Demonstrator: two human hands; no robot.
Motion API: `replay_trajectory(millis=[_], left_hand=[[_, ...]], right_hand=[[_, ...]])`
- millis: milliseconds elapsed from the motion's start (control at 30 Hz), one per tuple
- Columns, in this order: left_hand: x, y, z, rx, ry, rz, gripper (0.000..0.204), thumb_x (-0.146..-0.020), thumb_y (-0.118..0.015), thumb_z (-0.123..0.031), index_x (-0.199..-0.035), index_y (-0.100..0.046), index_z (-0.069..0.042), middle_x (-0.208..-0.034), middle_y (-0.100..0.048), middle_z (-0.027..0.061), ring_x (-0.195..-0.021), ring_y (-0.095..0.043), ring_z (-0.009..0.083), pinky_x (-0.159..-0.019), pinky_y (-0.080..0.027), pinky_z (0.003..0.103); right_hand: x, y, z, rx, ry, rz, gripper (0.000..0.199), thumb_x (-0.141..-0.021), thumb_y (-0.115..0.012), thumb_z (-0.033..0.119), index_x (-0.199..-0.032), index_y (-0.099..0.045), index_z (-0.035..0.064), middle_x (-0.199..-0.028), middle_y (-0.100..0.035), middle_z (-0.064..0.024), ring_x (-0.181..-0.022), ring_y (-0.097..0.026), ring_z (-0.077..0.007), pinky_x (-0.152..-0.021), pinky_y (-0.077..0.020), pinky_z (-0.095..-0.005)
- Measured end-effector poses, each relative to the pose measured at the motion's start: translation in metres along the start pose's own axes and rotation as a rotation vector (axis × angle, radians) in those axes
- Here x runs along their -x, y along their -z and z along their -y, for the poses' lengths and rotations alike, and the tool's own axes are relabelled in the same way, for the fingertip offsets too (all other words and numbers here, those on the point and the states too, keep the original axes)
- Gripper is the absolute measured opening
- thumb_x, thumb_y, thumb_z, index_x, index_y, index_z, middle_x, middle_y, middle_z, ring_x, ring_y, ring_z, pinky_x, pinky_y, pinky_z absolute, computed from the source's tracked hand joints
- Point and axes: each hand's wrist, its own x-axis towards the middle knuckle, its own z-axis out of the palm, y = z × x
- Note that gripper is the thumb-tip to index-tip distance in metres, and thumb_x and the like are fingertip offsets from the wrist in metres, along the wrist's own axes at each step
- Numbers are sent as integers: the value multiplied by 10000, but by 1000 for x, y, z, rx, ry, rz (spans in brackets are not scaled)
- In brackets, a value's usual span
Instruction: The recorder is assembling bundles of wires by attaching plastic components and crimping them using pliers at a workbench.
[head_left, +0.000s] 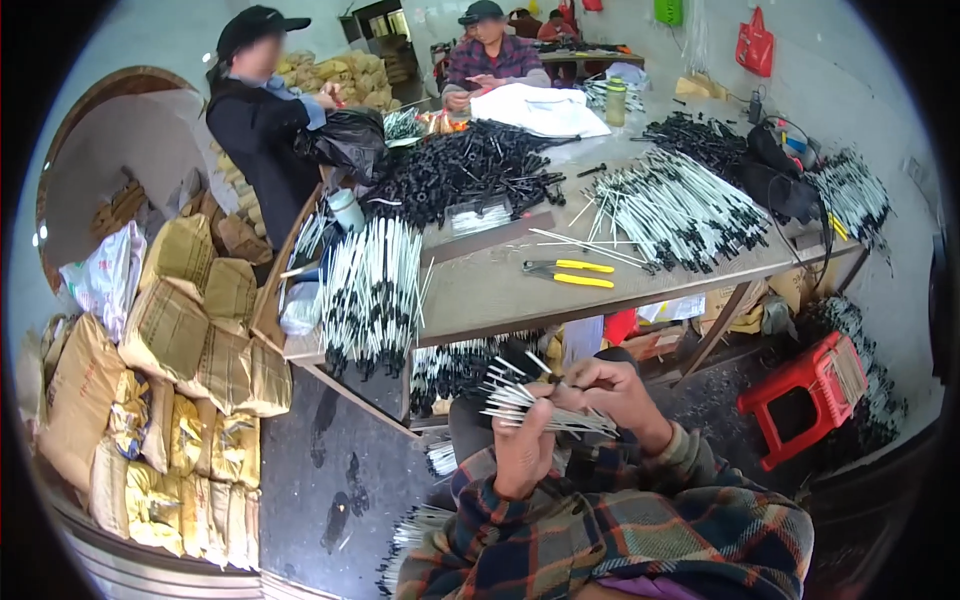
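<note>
Gripping a fanned bundle of thin white rods (pixel 530 405), left hand (pixel 522 450) clenched round it, right hand (pixel 612 385) pinching rod ends, just below the counter (pixel 500 285) edge

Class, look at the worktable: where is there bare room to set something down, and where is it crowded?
Bare tabletop lies along the near edge, around the yellow-handled pliers, between the left rod bundle and the right rod pile. The far side is crowded with black parts.

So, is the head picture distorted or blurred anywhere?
Head view: fisheye bends the table edges and leaves black corners; even lighting, no strong glare; left hand and right hand holding thin white rods look sharp; both co-workers' faces are blurred.
</note>
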Motion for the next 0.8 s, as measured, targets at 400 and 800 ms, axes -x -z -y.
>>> replay_trajectory(millis=[400,800], left_hand=[[13,1,5,-705,3,236,249,-893,-453,8,-1121,-546,45,-1175,-559,125,-1073,-523,160,-920,-387,266],[3,25,18,-595,41,148,267,-903,-467,-34,-1157,-541,-2,-1085,-609,45,-979,-533,92,-861,-412,236]], right_hand=[[-81,59,-3,-269,48,-265,569,-918,-336,475,-1149,-468,-28,-1101,-552,-165,-1019,-538,-255,-885,-437,-355],[-59,21,-76,60,-189,261,283,-845,-487,184,-998,-572,-38,-1025,-602,-122,-914,-570,-182,-809,-447,-292]])
